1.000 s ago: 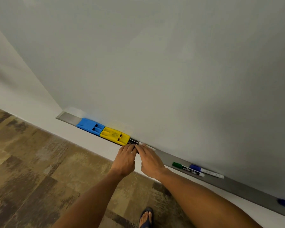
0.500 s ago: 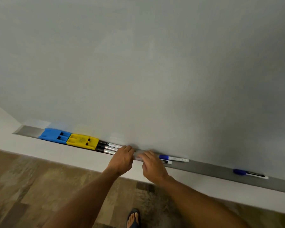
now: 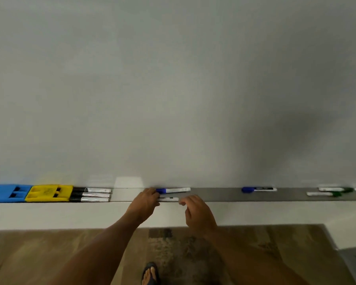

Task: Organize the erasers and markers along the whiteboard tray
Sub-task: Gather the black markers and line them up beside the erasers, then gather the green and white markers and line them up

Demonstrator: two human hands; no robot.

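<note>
Left hand (image 3: 147, 199) curled over the cap end of a front marker (image 3: 169, 199) on the tray (image 3: 214, 194), fingers clamped on it. Right hand (image 3: 196, 212) just beside its other end, fingers loosely apart, holding nothing. Blue marker (image 3: 173, 190) behind. Blue eraser (image 3: 7, 193), yellow eraser (image 3: 49, 193), three black markers (image 3: 90, 195) touching in a row far left.

blue eraser (image 3: 7, 193) touches yellow eraser (image 3: 49, 193) at the tray's (image 3: 218, 194) left end, three black-capped markers (image 3: 90, 195) stacked alongside.
</note>
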